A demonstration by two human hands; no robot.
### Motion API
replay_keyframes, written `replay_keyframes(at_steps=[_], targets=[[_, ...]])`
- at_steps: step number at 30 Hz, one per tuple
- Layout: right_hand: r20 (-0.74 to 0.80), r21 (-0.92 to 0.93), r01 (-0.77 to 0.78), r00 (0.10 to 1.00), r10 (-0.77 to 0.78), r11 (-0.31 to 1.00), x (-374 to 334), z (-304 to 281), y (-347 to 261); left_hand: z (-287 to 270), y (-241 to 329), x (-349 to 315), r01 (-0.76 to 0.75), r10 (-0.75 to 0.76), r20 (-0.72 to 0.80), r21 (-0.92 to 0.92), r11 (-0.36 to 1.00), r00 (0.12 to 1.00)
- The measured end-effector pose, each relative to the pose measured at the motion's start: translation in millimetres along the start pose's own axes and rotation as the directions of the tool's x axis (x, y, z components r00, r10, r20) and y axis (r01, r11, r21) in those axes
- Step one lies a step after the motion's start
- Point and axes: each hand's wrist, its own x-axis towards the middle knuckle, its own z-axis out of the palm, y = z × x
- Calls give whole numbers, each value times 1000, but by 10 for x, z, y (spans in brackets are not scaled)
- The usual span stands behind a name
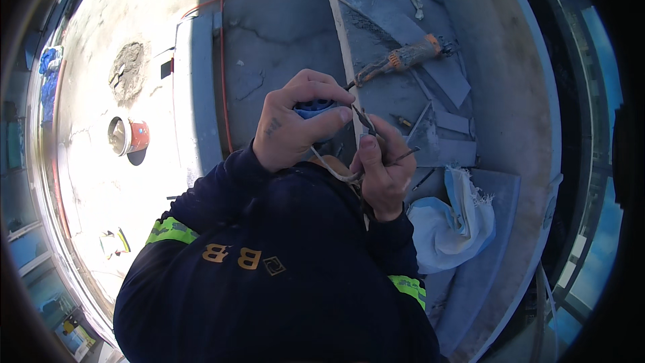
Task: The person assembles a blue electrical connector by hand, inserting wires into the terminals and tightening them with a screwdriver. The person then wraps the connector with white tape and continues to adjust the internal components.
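The left hand [295,121] grips a blue plug [314,108] in closed fingers, held up in front of the chest. The right hand [383,171], just beside it, pinches a thin cable [336,169] that loops between both hands. Beyond, an orange power tool [403,59] lies on the concrete floor [282,27], near a white bag [447,225].

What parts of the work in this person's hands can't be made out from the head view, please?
- Blue round part: mostly covered by the left hand; its shape stays unclear.
- Thin tool in the right hand: its handle is buried in the grip, its tip too small to tell.
- Pale cable: its lower run disappears behind the dark sleeves.
- Orange power tool on the floor: its working end is too small to read.
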Motion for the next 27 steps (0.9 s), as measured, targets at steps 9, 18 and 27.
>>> replay_keyframes(at_steps=[9, 18, 27], targets=[[-108, -57, 67, 991, -73, 996, 79, -578, 147, 687, -62, 235, 87, -87, 4, 22, 996, 996], [-120, -386, 200, 957, -264, 901, 186, -700, 139, 788, -95, 407, 349, -335, 102, -194, 917, 937], [-260, -81, -94, 963, 70, 992, 212, -491, 95, 685, -221, 417, 504, -470, 187, -388, 771, 863]])
